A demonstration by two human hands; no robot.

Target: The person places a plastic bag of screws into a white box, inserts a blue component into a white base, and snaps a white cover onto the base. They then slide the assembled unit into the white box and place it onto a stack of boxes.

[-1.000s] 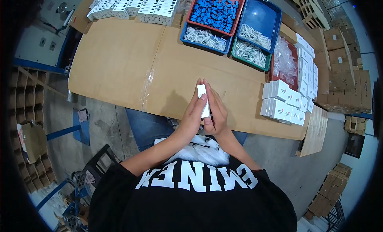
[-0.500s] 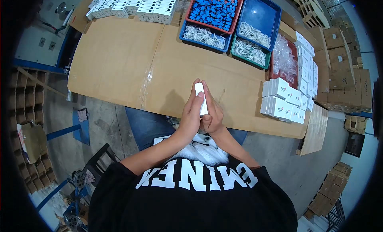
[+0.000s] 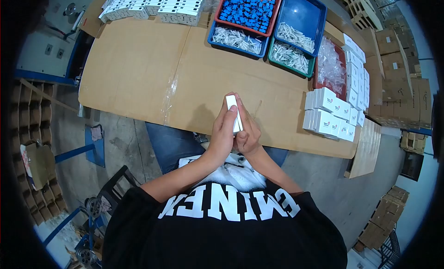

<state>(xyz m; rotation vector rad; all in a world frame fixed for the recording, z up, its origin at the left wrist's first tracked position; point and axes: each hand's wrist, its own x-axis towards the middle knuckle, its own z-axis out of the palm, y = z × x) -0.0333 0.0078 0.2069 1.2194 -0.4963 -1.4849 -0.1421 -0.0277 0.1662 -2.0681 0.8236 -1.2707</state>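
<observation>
A small white box [image 3: 234,112] stands lengthwise between my two hands, over the near edge of the cardboard-covered table [image 3: 134,70]. My left hand [image 3: 223,130] presses it from the left, its thumb lying along the box's upper face. My right hand [image 3: 249,132] wraps the other side, with its fingers behind the box and its thumb bent near the lower end. Both palms hide most of the box's sides.
Several white boxes [image 3: 326,114] are stacked at the table's right. Toward the back stand a red tray of blue pieces [image 3: 247,12], a blue tray [image 3: 300,14] and a green tray [image 3: 291,58] with white pieces. Rows of white boxes [image 3: 180,7] line the far left.
Hardly anything differs. Both hands keep the white box in almost the same place, and the view has shifted very slightly.
</observation>
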